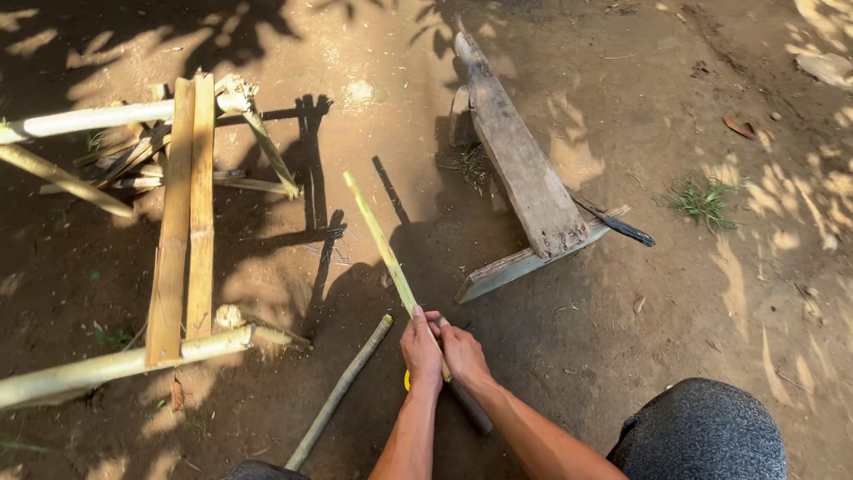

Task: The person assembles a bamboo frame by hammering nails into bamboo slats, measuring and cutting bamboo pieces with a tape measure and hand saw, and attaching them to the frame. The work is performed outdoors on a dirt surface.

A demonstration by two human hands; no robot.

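Both hands meet low in the middle of the head view, side by side and closed around the near end of a thin green bamboo strip (pixel 382 242). The left hand (pixel 421 352) wraps the strip from the left, fingers curled shut over it; the right hand (pixel 462 354) grips just beside it, touching, and seems also to hold a dark handle (pixel 469 407) that runs down toward the lower edge, though what tool it belongs to cannot be told. The strip rises from the hands toward the upper left, its far tip free above the dirt ground (pixel 693 293).

To work such a strip well, the grip likely needs to stay close to the working point, wrists steady, so the slender piece does not flex or twist.

The strip is narrow, smooth and pale green. At the left of the frame stands a bamboo frame (pixel 178 222) of round pale poles carrying two flat, split, yellowish slats. A round grey-green pole (pixel 342 391) lies on the ground just left of the hands. Upper centre, a weathered grey wooden bench (pixel 520 164) of rough planks has a dark blade (pixel 617 224) lying at its near end. The ground is dry brown earth, dappled with leaf shadow, and a grey-clad knee (pixel 702 431) shows at the lower right.
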